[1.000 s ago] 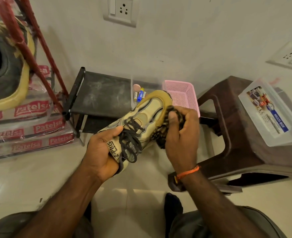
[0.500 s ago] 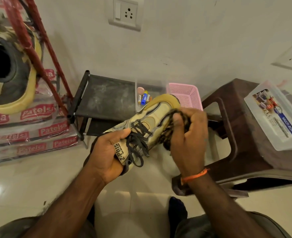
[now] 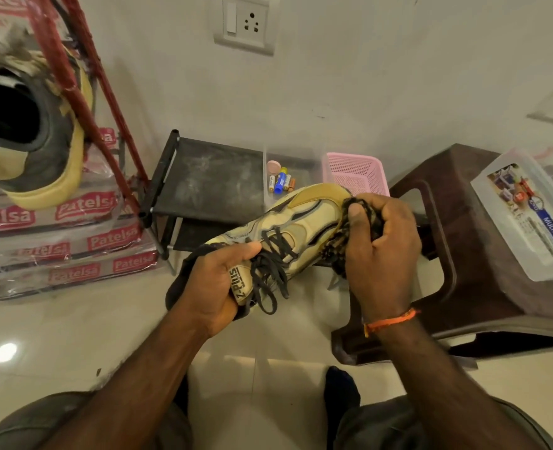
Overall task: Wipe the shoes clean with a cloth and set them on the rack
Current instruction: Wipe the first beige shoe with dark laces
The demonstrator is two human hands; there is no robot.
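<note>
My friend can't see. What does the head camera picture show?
The left hand holds a tan shoe by its heel while the right hand rubs a dark cloth on its toe. Behind sits a black rack.

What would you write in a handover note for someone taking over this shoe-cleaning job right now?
Left hand: grips the shoe at its tongue end, held in the air.
Right hand: holds the cloth bunched against the shoe's toe.
Second shoe sits up left by the red rack.
Done: wiping under way.
Left: finish wiping, then set this shoe on the rack.
</note>
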